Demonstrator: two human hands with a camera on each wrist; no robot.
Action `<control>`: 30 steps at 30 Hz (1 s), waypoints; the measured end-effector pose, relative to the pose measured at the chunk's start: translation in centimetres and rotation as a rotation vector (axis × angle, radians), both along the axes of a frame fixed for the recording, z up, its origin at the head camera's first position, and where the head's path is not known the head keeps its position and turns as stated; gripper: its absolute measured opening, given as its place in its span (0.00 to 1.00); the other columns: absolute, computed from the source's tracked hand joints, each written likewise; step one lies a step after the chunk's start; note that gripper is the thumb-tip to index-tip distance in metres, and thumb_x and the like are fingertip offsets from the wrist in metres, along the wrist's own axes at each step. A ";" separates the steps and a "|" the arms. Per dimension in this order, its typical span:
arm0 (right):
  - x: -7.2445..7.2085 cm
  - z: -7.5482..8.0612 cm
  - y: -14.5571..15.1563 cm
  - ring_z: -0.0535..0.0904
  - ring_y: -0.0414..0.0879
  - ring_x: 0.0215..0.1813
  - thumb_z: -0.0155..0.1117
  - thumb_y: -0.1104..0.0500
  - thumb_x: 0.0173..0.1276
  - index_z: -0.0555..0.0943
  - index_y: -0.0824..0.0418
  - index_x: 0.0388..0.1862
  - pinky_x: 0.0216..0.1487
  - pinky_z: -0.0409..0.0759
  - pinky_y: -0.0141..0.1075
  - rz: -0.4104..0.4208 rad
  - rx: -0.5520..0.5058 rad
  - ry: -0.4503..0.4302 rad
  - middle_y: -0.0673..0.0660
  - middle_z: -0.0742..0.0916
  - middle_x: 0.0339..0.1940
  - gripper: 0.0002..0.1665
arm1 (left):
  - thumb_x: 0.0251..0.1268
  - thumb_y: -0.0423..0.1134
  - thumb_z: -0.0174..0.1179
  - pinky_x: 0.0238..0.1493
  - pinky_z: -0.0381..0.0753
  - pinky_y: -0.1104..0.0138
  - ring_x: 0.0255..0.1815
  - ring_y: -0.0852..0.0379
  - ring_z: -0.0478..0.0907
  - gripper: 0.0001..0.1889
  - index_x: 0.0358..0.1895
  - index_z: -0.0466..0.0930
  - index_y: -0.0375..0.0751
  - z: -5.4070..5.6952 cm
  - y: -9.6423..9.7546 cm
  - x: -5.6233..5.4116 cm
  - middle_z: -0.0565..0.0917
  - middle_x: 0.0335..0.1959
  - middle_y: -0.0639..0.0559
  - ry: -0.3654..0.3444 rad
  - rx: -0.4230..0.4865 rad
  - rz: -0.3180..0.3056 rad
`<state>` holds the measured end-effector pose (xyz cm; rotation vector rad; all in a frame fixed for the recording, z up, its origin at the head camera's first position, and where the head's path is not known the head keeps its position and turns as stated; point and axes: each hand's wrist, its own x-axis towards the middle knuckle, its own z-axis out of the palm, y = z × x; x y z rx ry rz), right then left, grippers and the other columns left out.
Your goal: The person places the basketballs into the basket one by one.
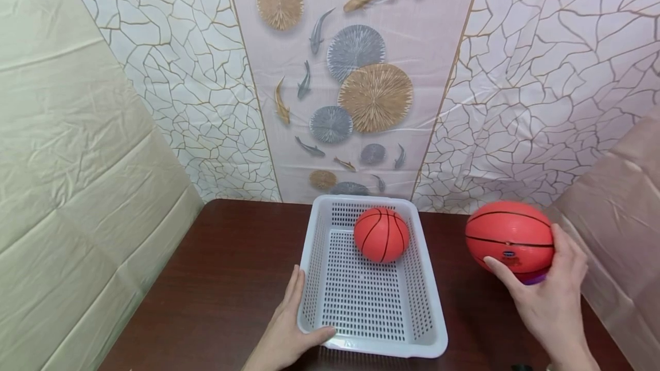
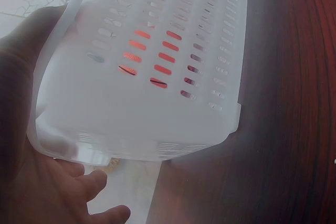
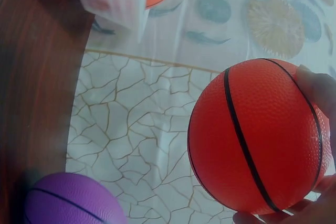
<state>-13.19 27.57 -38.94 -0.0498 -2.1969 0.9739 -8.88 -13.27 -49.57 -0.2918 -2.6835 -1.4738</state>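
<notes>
One red ball (image 1: pixel 381 235) lies inside the white basket (image 1: pixel 387 348), towards its far right corner; the rest of the basket floor is bare. The basket stands on the dark counter (image 1: pixel 247 268), its far end near the counter's far edge. A second red ball (image 1: pixel 510 239) is held above the counter, right of the basket and well apart from it, towards the far right corner. The right hand (image 1: pixel 554 296) grips this ball, thumb on the near side and fingers around the right side and underneath. The left hand (image 1: pixel 289 325) spans the basket's near left corner, fingers extended along the left side, thumb over the near rim. A purple ball (image 3: pixel 73 203), partly out of frame in the right wrist view, sits below the held ball, near the counter's far edge. Loading appears partly complete: one ball is in, one is in hand but not yet placed. Whether the purple ball also belongs in the basket cannot be told.
</notes>
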 end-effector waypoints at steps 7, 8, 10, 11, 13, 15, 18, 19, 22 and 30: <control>0.3 0.3 -0.9 0.53 0.41 0.70 0.86 0.64 0.37 0.55 0.42 0.77 0.61 0.56 0.28 -0.005 -0.010 -0.051 0.56 0.62 0.72 0.71 | 0.46 0.64 0.72 0.64 0.60 0.39 0.73 0.39 0.52 0.63 0.79 0.37 0.54 -0.1 0.0 0.0 0.36 0.79 0.63 -0.027 0.002 0.008; 0.4 0.3 -1.0 0.53 0.42 0.70 0.86 0.64 0.37 0.55 0.42 0.77 0.60 0.55 0.25 -0.002 -0.005 -0.046 0.56 0.63 0.72 0.71 | 0.46 0.64 0.72 0.64 0.59 0.39 0.73 0.39 0.52 0.63 0.79 0.37 0.54 -0.1 0.0 0.0 0.36 0.79 0.64 -0.028 0.003 0.009; 0.4 0.3 -1.1 0.54 0.43 0.70 0.86 0.65 0.36 0.56 0.44 0.77 0.59 0.54 0.23 0.006 0.003 -0.032 0.58 0.63 0.71 0.71 | 0.46 0.63 0.72 0.63 0.60 0.38 0.73 0.37 0.52 0.63 0.79 0.37 0.55 -0.1 0.0 0.0 0.36 0.79 0.64 -0.029 0.000 0.009; 0.5 0.3 -1.2 0.54 0.44 0.70 0.86 0.65 0.36 0.55 0.45 0.78 0.61 0.54 0.25 0.012 0.007 -0.026 0.58 0.62 0.71 0.71 | 0.46 0.63 0.72 0.63 0.60 0.37 0.73 0.36 0.53 0.63 0.79 0.37 0.55 -0.1 0.0 0.0 0.36 0.79 0.64 -0.028 -0.004 0.009; 0.5 0.3 -1.4 0.54 0.45 0.70 0.86 0.66 0.35 0.56 0.46 0.78 0.63 0.55 0.27 0.025 0.015 -0.011 0.60 0.63 0.71 0.72 | 0.46 0.62 0.72 0.63 0.60 0.37 0.72 0.36 0.53 0.62 0.79 0.37 0.54 -0.1 0.0 0.0 0.36 0.79 0.64 -0.024 -0.004 0.008; 0.6 0.3 -1.6 0.54 0.46 0.71 0.86 0.67 0.34 0.56 0.47 0.78 0.66 0.56 0.33 0.044 0.022 0.003 0.62 0.62 0.71 0.72 | 0.47 0.61 0.72 0.62 0.60 0.37 0.72 0.36 0.53 0.62 0.79 0.37 0.55 -0.1 0.0 -0.1 0.36 0.79 0.64 -0.023 -0.005 0.010; 0.7 0.4 -2.0 0.54 0.49 0.71 0.86 0.68 0.33 0.56 0.48 0.78 0.68 0.57 0.43 0.076 0.031 0.009 0.63 0.62 0.71 0.73 | 0.46 0.62 0.72 0.64 0.60 0.38 0.73 0.38 0.52 0.62 0.79 0.37 0.55 -0.1 0.0 -0.1 0.36 0.79 0.64 -0.024 0.002 0.011; 0.7 0.4 -2.2 0.54 0.49 0.71 0.86 0.68 0.33 0.56 0.48 0.78 0.69 0.57 0.45 0.085 0.032 0.009 0.63 0.62 0.71 0.73 | 0.46 0.63 0.72 0.64 0.59 0.39 0.73 0.39 0.52 0.63 0.79 0.37 0.54 -0.1 0.0 -0.1 0.36 0.79 0.64 -0.022 0.001 0.011; 0.8 0.3 -2.6 0.54 0.49 0.71 0.87 0.67 0.32 0.56 0.48 0.78 0.69 0.57 0.49 0.106 0.036 0.005 0.62 0.62 0.72 0.73 | 0.45 0.64 0.72 0.65 0.59 0.40 0.74 0.41 0.51 0.63 0.79 0.38 0.53 -0.1 0.0 -0.1 0.37 0.79 0.63 -0.015 0.008 0.006; 0.9 0.0 -3.6 0.54 0.50 0.72 0.86 0.67 0.32 0.55 0.51 0.78 0.69 0.55 0.36 0.143 0.053 0.007 0.63 0.62 0.72 0.74 | 0.45 0.64 0.71 0.65 0.58 0.40 0.74 0.40 0.51 0.63 0.79 0.38 0.51 -0.1 0.0 -0.1 0.37 0.79 0.62 -0.005 0.006 0.000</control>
